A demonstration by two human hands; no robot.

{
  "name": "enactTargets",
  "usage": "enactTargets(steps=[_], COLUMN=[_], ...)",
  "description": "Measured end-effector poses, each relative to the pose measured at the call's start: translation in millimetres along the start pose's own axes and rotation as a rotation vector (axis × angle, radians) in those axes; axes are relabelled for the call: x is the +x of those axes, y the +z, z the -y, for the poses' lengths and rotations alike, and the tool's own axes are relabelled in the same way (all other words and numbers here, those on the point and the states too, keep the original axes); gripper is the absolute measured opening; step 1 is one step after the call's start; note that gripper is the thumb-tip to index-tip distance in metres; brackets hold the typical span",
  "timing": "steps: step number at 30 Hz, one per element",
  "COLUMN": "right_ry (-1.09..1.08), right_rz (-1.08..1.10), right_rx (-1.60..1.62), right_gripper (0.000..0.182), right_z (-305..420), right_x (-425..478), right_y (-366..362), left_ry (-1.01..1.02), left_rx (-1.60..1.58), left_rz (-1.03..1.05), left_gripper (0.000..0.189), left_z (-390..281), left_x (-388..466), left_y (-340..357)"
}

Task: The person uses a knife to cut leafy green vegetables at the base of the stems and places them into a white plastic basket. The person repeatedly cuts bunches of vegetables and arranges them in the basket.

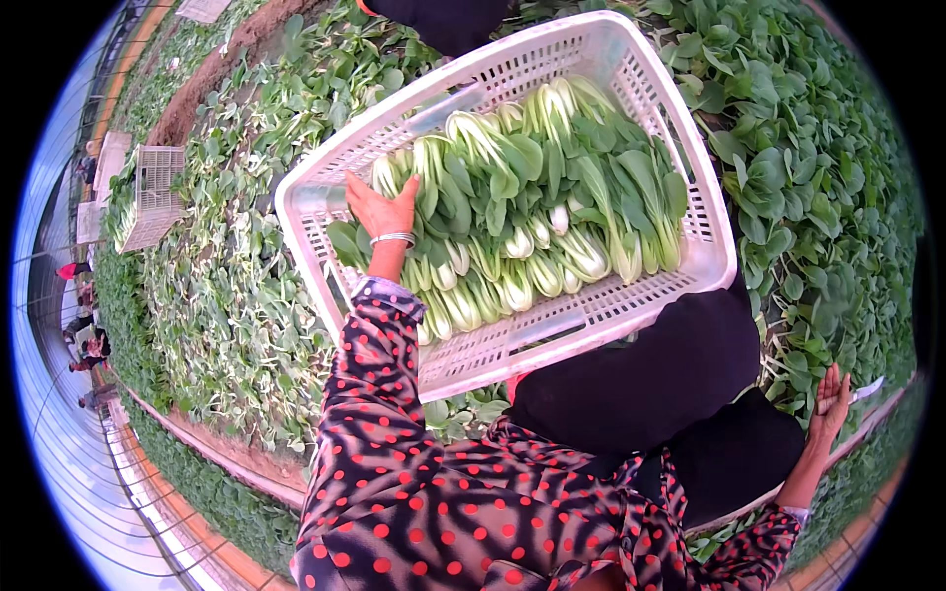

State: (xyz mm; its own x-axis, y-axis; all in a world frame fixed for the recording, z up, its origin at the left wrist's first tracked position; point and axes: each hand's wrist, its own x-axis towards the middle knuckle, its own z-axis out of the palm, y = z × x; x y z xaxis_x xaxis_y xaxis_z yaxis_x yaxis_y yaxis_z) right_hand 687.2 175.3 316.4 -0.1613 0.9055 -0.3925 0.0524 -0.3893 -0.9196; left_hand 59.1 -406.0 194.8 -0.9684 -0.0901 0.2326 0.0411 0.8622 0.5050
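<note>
A white plastic crate (510, 362) lies tilted across the view, holding rows of bok choy (502, 199) with pale stems and green leaves. My left hand (383, 216) reaches into the crate's left end, thumb and fingers spread around the end of the upper row. A silver bangle (392, 238) circles its wrist. Far to the right, outside the crate, my right hand (831, 402) is held over the growing greens with a knife (868, 389). The pale blade sticks out to the right; the handle is hidden by the hand.
Uncut leafy greens (783, 162) grow thickly at right. Cut leaves litter the ground (236, 325) at left, where another crate (151, 196) stands. A person's dark-clothed leg (451, 22) is just beyond my crate. Several people (90, 343) are far left inside the greenhouse.
</note>
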Motion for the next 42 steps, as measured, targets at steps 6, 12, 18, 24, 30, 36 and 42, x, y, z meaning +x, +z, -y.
enactTargets(steps=[6, 12, 18, 24, 30, 36, 42], right_ry=[0.129, 0.203, 0.221, 0.090, 0.005, -0.052, -0.137], right_rz=[0.112, 0.198, 0.473, 0.638, 0.678, 0.555, -0.007], right_rx=[-0.221, -0.532, -0.971, -0.915, -1.016, -0.632, 0.026], right_gripper=[0.041, 0.043, 0.028, 0.025, 0.023, 0.029, 0.026], right_z=[-31, -48, -70, -87, -66, -60, -17], right_x=[31, 61, 82, 80, 58, 33, -46], right_y=[14, 62, 107, 114, 91, 45, -13], left_ry=[0.076, -0.085, -0.151, 0.127, 0.071, -0.062, -0.094], left_rx=[0.223, 0.262, 0.309, 0.100, -0.926, -0.983, -0.411], left_rz=[0.192, 0.469, 0.654, 0.322, 0.817, 1.430, 1.488], left_gripper=[0.095, 0.093, 0.097, 0.072, 0.041, 0.034, 0.049], left_z=[-12, -6, -38, -65, -131, -106, -80], left_x=[-10, 2, 20, -8, -137, -237, -272], left_y=[45, 55, 17, -38, -113, -118, -79])
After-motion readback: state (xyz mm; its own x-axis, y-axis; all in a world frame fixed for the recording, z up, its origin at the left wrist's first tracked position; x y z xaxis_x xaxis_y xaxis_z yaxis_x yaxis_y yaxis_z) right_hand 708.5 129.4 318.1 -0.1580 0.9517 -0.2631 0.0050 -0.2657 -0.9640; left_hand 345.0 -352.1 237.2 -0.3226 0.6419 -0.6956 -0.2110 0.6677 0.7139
